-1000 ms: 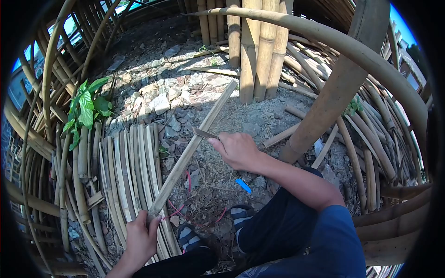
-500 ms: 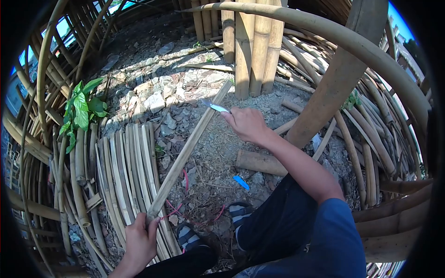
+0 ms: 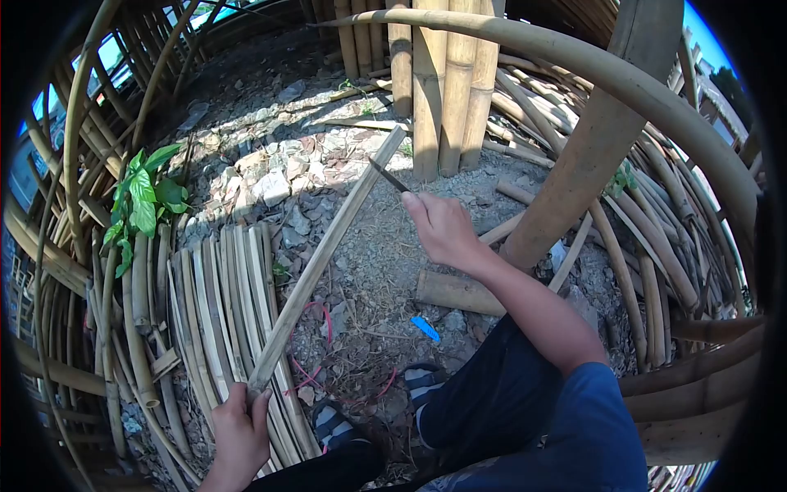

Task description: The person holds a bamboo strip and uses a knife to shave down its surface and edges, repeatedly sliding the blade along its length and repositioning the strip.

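A long split bamboo strip [image 3: 324, 250] slants up and away in front of me. My left hand [image 3: 240, 430] is closed round its near end, thumb on top. In my right hand [image 3: 443, 227] is a knife [image 3: 388, 175], its dark blade pointing up and left with the tip right at the strip's edge, near the far end. The handle is hidden in my fist. Below the strip, a row of similar bamboo strips [image 3: 220, 287] lies side by side on the ground at my left.
Upright bamboo poles [image 3: 453, 98] stand ahead, and a thick slanted post [image 3: 574, 172] rises at right. A curved pole [image 3: 566, 53] arches overhead. On the stony ground lie a bamboo piece [image 3: 455, 292], a blue object [image 3: 425, 329] and pink string [image 3: 330, 324]. A leafy plant [image 3: 143, 201] grows at left.
The knife has turned: its bright face showed before, and now the blade looks dark and narrow. My right hand has shifted slightly right and down; the strip's far end is a little higher.
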Available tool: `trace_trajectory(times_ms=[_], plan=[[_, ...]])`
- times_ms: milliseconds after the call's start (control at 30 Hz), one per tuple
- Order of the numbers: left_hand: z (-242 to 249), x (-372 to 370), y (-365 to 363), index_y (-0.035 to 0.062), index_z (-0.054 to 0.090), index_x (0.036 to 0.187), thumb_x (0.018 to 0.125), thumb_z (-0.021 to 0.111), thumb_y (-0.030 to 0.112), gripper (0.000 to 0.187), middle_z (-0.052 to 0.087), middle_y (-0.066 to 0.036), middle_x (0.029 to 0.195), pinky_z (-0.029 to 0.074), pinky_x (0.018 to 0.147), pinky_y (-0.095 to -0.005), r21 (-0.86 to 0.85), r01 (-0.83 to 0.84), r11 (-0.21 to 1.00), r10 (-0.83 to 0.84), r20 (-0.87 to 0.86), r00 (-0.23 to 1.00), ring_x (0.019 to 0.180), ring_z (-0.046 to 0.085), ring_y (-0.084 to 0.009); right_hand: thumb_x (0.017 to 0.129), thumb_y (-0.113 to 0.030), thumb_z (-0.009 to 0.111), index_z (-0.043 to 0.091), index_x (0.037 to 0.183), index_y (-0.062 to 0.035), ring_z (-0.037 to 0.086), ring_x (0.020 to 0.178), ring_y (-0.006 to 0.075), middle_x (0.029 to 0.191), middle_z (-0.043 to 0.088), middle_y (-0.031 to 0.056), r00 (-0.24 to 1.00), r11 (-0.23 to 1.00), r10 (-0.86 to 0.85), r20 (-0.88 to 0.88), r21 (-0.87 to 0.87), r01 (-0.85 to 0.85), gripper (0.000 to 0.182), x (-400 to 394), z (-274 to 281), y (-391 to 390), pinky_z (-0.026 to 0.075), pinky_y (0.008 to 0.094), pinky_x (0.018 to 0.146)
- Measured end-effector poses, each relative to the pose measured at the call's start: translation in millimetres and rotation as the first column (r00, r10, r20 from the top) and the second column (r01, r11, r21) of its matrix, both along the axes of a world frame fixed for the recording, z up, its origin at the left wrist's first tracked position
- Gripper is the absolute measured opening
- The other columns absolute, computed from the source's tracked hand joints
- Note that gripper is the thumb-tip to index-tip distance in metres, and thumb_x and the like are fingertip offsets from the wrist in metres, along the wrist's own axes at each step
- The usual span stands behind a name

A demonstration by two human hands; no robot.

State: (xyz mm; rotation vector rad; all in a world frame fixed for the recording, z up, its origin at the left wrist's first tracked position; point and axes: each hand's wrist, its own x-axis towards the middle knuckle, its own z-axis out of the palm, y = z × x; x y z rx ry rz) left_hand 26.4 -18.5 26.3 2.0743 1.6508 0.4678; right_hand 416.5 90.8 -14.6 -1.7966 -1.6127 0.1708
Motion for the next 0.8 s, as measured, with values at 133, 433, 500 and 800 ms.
trace_trajectory(times_ms=[133, 433, 500, 800], plan=[[-2.2, -0.7, -5.0, -0.0035, 0.049, 0.083, 0.093, 0.067, 0.007, 0.023, 0.053, -0.019, 0.056, 0.039, 0.046, -0.04, 0.018, 0.022, 1.0, -0.022, -0.014, 1.0, 0.046, 0.056, -0.0353, 0.104, -0.047, 0.043, 0.06, 0.078, -0.0015, 0.063, 0.063, 0.0457, 0.063, 0.061, 0.0235, 0.983, 0.989, 0.144, 0.11, 0.022, -0.147, 0.055, -33.5, -3.0, -10.4, 0.049, 0.0559, 0.061], [-1.3, -4.9, -11.4, -0.0028, 0.049, 0.084, 0.092, 0.068, 0.007, 0.022, 0.054, -0.021, 0.058, 0.041, 0.046, -0.0438, 0.06, 0.03, 0.998, -0.028, -0.031, 0.999, 0.051, 0.059, -0.0393, 0.104, -0.049, 0.042, 0.06, 0.076, -0.003, 0.065, 0.061, 0.0421, 0.063, 0.063, 0.0215, 0.949, 0.995, 0.082, 0.303, 0.03, -0.096, 0.057, -5.3, -0.4, 10.0, 0.05, 0.0534, 0.057], [-4.6, -8.3, -12.7, -0.0028, 0.049, 0.084, 0.092, 0.068, 0.006, 0.022, 0.054, -0.02, 0.059, 0.041, 0.046, -0.0442, 0.075, 0.048, 0.996, -0.046, -0.032, 0.998, 0.051, 0.059, -0.0397, 0.104, -0.05, 0.039, 0.064, 0.079, -0.0019, 0.067, 0.065, 0.0422, 0.067, 0.066, 0.0231, 0.954, 0.999, 0.047, 0.295, 0.0, -0.05, 0.06, 12.3, -1.1, 18.1, 0.052, 0.0548, 0.061], [-13.5, -7.3, -6.1, -0.0023, 0.048, 0.083, 0.092, 0.068, 0.007, 0.023, 0.055, -0.021, 0.061, 0.041, 0.048, -0.0448, 0.059, 0.052, 0.997, -0.048, -0.073, 0.996, 0.053, 0.059, -0.0406, 0.104, -0.05, 0.037, 0.066, 0.08, 0.0003, 0.067, 0.072, 0.0458, 0.072, 0.067, 0.0263, 0.984, 0.995, -0.075, 0.163, -0.055, 0.085, 0.063, 18.9, -11.0, 15.1, 0.053, 0.0559, 0.069]])
